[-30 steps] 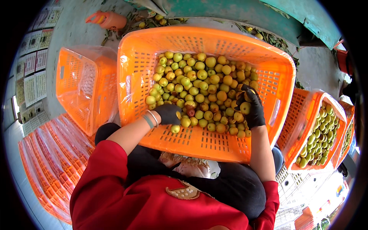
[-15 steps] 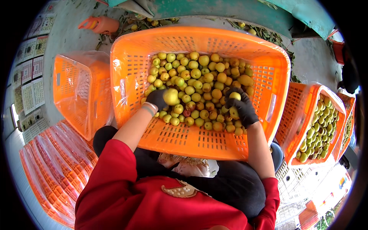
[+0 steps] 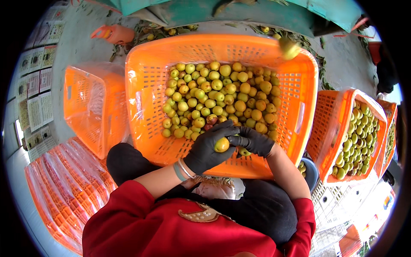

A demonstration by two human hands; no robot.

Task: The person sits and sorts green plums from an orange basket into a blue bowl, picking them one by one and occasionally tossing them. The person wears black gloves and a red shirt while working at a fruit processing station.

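Both hands wear black gloves and meet over the near edge of the big orange crate [image 3: 150, 77]. The left hand [image 3: 209, 147] is curled around one yellow-green fruit [image 3: 221, 144]. The right hand [image 3: 252, 140] lies just beside it, its fingers half bent and touching the same fruit; I cannot tell if it pinches anything else. Beyond the hands, the heap of fruits [image 3: 218, 92] fills the crate.

The held fruit is round and smooth, so it may slip from the gloves and fall into the lap. Pressing too hard could bruise it. To the right of the hands stands a filled crate [image 3: 329, 115]; to the left, an empty lined crate [image 3: 85, 107].
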